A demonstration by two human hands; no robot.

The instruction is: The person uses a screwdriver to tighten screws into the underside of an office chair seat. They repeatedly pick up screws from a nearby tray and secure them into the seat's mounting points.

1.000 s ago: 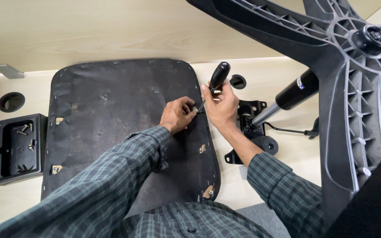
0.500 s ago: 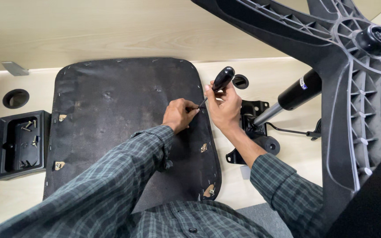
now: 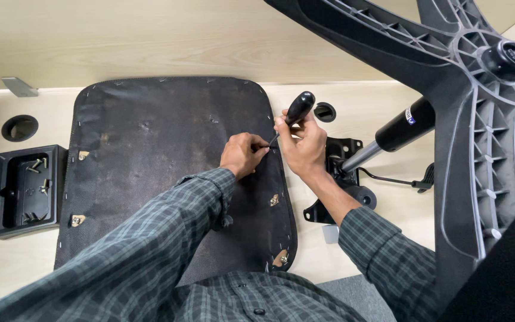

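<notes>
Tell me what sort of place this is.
Probably a furniture assembly bench or workshop. An upturned chair seat lies on a pale wood table, beside a star-shaped chair base with its gas cylinder, and a black tray holding screws. The right hand holds a screwdriver.

The light is bright and even, coming from overhead, and the pale wooden desk (image 3: 150,42) looks almost washed out. Shadows are soft and short, pooling just under the hands and the sleeves. The black seat underside (image 3: 162,155) keeps its grain and staples crisp. A faint sheen sits on the gas cylinder (image 3: 403,126). Straight edges bow slightly toward the frame's borders.
</notes>
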